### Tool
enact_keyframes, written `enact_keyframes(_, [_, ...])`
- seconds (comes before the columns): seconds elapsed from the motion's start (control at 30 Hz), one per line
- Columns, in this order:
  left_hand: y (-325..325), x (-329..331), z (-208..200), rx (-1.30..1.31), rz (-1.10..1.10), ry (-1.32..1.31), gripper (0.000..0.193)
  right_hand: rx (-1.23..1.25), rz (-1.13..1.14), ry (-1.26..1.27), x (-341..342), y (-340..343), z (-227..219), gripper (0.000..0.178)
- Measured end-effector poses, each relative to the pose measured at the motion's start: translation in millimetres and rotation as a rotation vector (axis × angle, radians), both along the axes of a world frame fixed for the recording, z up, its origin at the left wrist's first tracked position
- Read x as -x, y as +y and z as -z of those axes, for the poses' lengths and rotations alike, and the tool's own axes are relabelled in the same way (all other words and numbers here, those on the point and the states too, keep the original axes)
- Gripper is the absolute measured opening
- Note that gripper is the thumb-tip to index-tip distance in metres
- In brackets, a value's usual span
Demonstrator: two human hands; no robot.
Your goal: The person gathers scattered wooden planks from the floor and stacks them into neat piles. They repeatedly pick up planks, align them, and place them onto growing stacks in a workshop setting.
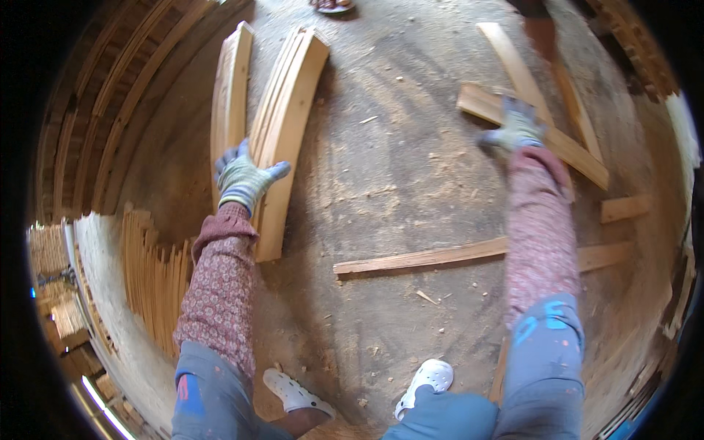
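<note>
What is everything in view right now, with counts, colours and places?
Board stacks: two, pale yellow, left of centre
Slanted board: one, tan, at right hand
Curved board: one, pale, upper right
Long strip: one, brown, lower centre
Short block: one, tan, far right
Thin strips: many, tan, left
Dish: one, contents unclear, top edge
Floor: one, grey-brown, sawdust-strewn, throughout
Shoes: two, white, bottom
Patterned sleeves: two, maroon, forearms
Left hand: one, grey-gloved, at board stacks
Right hand: one, grey-gloved, blurred, upper right
</note>
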State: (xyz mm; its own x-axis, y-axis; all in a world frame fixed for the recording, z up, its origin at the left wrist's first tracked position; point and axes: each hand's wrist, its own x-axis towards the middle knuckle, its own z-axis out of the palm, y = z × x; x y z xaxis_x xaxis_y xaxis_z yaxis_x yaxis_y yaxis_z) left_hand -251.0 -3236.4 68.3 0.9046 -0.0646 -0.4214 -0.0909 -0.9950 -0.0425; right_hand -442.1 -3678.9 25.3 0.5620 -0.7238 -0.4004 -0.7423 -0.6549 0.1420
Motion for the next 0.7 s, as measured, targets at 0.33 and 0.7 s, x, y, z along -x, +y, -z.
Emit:
enact_keyframes(0.33, [62.4,-36.8,40.6,0.299,-0.100,-0.058,0.142,-0.042,0.101,-0.326,17.8,-100.6,-26.2,0.112])
enact_keyframes(0.7, [103.1,-74.2,56.0,0.541,-0.281,-0.066,0.148,-0.001,0.251,-0.086,111.2,-121.6,19.1,0.111])
